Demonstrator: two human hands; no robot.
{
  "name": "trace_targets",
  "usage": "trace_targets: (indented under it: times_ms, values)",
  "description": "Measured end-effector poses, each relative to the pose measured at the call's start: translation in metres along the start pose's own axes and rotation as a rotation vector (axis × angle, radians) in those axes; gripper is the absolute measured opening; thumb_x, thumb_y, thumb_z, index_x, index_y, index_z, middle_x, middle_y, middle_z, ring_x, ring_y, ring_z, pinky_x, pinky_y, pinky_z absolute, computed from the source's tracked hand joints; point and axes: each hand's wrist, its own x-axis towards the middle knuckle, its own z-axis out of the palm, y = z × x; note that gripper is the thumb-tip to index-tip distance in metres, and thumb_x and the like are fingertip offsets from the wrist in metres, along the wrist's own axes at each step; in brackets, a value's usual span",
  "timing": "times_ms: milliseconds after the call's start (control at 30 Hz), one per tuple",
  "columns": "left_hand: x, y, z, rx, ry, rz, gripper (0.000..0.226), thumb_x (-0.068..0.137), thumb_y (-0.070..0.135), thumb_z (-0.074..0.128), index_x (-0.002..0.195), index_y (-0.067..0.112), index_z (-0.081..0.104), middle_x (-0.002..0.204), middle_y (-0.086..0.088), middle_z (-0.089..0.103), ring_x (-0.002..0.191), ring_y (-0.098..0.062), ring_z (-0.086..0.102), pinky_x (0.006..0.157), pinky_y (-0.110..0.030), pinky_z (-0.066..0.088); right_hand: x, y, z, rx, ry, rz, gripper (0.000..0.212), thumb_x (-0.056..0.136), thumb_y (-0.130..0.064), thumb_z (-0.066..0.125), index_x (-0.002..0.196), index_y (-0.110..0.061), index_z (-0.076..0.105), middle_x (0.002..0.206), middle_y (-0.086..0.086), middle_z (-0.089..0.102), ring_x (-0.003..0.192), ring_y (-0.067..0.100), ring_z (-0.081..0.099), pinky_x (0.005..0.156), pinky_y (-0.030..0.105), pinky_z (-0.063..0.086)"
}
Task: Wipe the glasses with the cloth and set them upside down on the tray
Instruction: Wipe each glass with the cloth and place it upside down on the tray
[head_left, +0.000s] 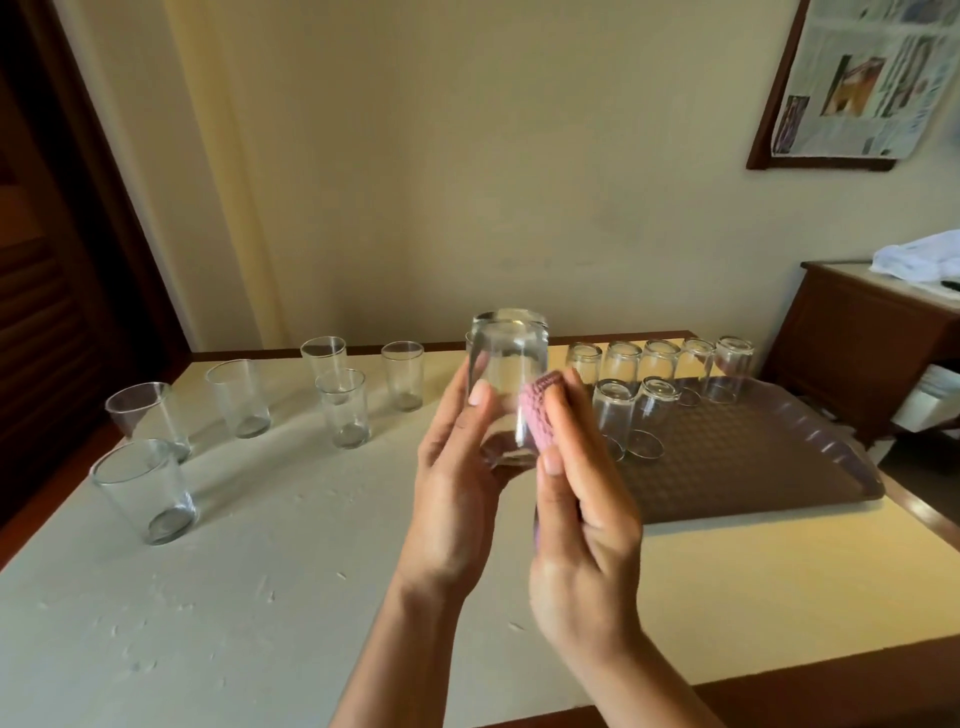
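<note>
My left hand (457, 499) grips a clear glass (506, 374), held upside down above the table with its thick base on top. My right hand (582, 525) holds a pink knitted cloth (540, 410) and presses it against the glass's right side. Several glasses (660, 364) stand upside down in two rows at the far end of the brown tray (753, 467) on the right. On the left of the table several glasses (145, 488) stand upright.
The pale table (260, 597) has a wooden edge; its front edge is near the bottom right. A wooden cabinet (862, 353) with a white cloth (919, 257) on top stands at the right. The wall is close behind the table.
</note>
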Motion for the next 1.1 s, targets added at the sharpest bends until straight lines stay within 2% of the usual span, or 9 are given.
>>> trace_targets:
  times_ms: [100,200,367,500,600,733,867,933,1100]
  values:
    - [-0.005,-0.005,-0.005,0.083,-0.095,-0.062,0.061,0.098,0.041,0.058,0.156,0.042,0.041,0.123,-0.016,0.074,0.099,-0.024,0.072,0.087,-0.036,0.058,0.016,0.006,-0.011,0.031,0.079,0.026,0.045,0.107,-0.008,0.044,0.15,-0.02,0.049,0.157,0.014,0.045,0.144,0.017,0.047,0.118,0.033,0.038]
    - [-0.006,-0.009,0.0,0.144,-0.053,0.018,0.066,0.094,0.029,0.064,0.153,0.047,0.042,0.131,0.004,0.072,0.101,-0.028,0.068,0.092,-0.042,0.057,0.03,0.008,-0.014,0.047,0.088,0.038,0.045,0.106,-0.013,0.045,0.147,-0.031,0.051,0.158,0.011,0.044,0.148,0.023,0.042,0.121,0.047,0.034]
    - [0.001,-0.007,-0.004,0.078,0.005,0.03,0.066,0.095,0.034,0.058,0.157,0.041,0.038,0.133,-0.006,0.071,0.102,-0.023,0.07,0.087,-0.036,0.056,-0.004,0.011,-0.004,-0.004,0.009,0.028,0.042,0.104,0.001,0.043,0.145,-0.008,0.048,0.159,0.016,0.041,0.144,0.024,0.047,0.117,0.038,0.04]
    - [-0.007,-0.012,-0.006,0.043,-0.009,-0.036,0.058,0.093,0.035,0.067,0.147,0.049,0.051,0.125,-0.011,0.071,0.098,-0.03,0.063,0.089,-0.045,0.05,0.023,0.016,-0.014,-0.055,0.094,0.057,0.044,0.107,-0.013,0.044,0.148,-0.026,0.049,0.157,0.01,0.045,0.148,0.024,0.041,0.121,0.052,0.034]
    - [-0.005,-0.009,0.0,0.047,0.033,0.033,0.063,0.092,0.033,0.071,0.15,0.042,0.048,0.134,-0.001,0.07,0.103,-0.024,0.068,0.087,-0.037,0.056,0.022,0.012,-0.01,-0.051,0.021,0.028,0.045,0.108,-0.015,0.045,0.152,-0.02,0.048,0.157,0.015,0.044,0.148,0.029,0.041,0.12,0.054,0.035]
    - [-0.001,-0.003,-0.009,0.087,-0.03,-0.035,0.053,0.101,0.048,0.05,0.152,0.037,0.046,0.114,0.005,0.077,0.087,-0.012,0.072,0.078,-0.028,0.056,-0.008,0.009,0.0,-0.051,-0.007,0.007,0.043,0.102,0.003,0.042,0.144,0.008,0.042,0.158,0.027,0.034,0.144,0.013,0.046,0.117,0.031,0.04]
    - [-0.01,-0.01,-0.01,0.161,-0.077,-0.046,0.068,0.092,0.04,0.066,0.155,0.044,0.041,0.148,0.012,0.061,0.094,-0.022,0.068,0.084,-0.034,0.057,0.022,0.008,-0.012,-0.03,0.057,0.042,0.043,0.104,0.0,0.042,0.147,-0.005,0.041,0.159,0.02,0.038,0.145,0.016,0.045,0.118,0.029,0.038]
    - [-0.011,-0.011,-0.004,0.185,-0.017,0.019,0.064,0.093,0.036,0.065,0.152,0.048,0.042,0.144,0.017,0.062,0.102,-0.023,0.066,0.086,-0.036,0.058,0.028,0.008,-0.012,-0.115,0.053,0.007,0.042,0.104,0.0,0.044,0.145,-0.006,0.044,0.156,0.012,0.043,0.146,0.012,0.042,0.119,0.028,0.036]
    - [-0.005,-0.005,-0.012,0.069,0.054,-0.005,0.049,0.105,0.039,0.045,0.153,0.034,0.043,0.119,0.006,0.076,0.086,-0.014,0.07,0.081,-0.034,0.056,-0.012,0.006,-0.001,-0.096,-0.03,0.033,0.041,0.101,0.006,0.044,0.142,0.005,0.048,0.157,0.019,0.042,0.146,0.015,0.043,0.118,0.033,0.039]
